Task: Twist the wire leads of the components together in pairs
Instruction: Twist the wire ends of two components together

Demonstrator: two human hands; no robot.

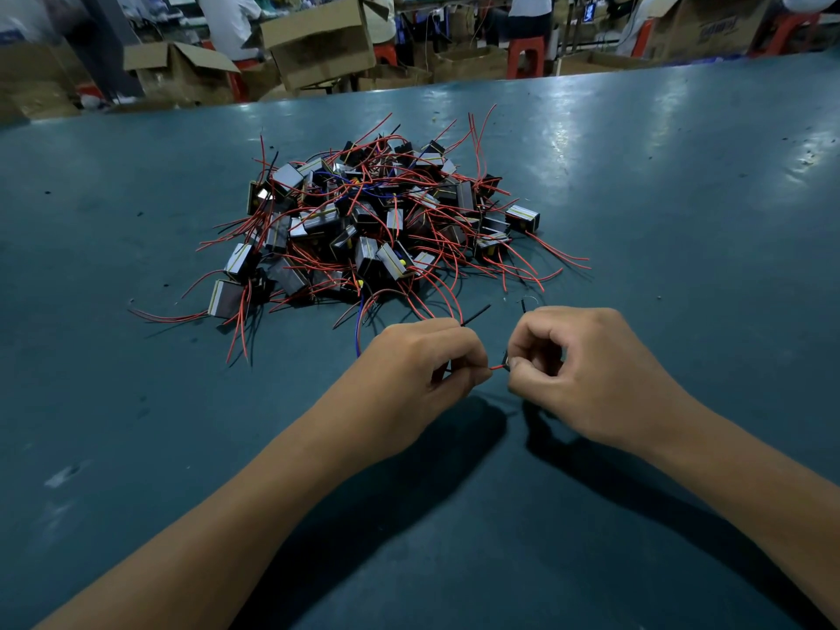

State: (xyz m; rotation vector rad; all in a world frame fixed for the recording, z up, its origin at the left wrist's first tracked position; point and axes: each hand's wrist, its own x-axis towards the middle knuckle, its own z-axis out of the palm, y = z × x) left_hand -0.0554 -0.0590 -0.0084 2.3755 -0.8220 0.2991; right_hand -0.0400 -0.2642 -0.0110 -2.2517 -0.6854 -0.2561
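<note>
**A:** Two hands are out in front of you, low over the blue bench [136, 425]. Your left hand [418, 361] is curled, and its grip pinches one end of a short red wire [497, 367]. Your right hand [577, 370] is curled too. Its finger and thumb pinch the other end of that same red wire.

**B:** So both of your grips are grasping something?

**A:** Yes. Neither one is loose. The red wire runs straight across the small gap between your two hands. A thin black wire [475, 315] sticks up and away from the top of your left hand. Another small dark wire tip [523, 306] pokes up just above your right hand.

**B:** Is there a part inside your left hand?

**A:** I cannot tell. Your fingers hide what is in there.

**B:** Where are the other parts?

**A:** They sit in one big pile [363, 220] on the bench, just past your hands and a bit to the left. The pile is made of many little dark blocks with pale tape on them. Red wires stick out of it on every side, and a few black and blue ones too. Some red wires from the near side of the pile reach almost to your left hand.

**B:** What is behind the bench?

**A:** Open cardboard boxes [318, 43] and red stools [526, 56]. People sit back there as well, but they are far off and blurry.
</note>
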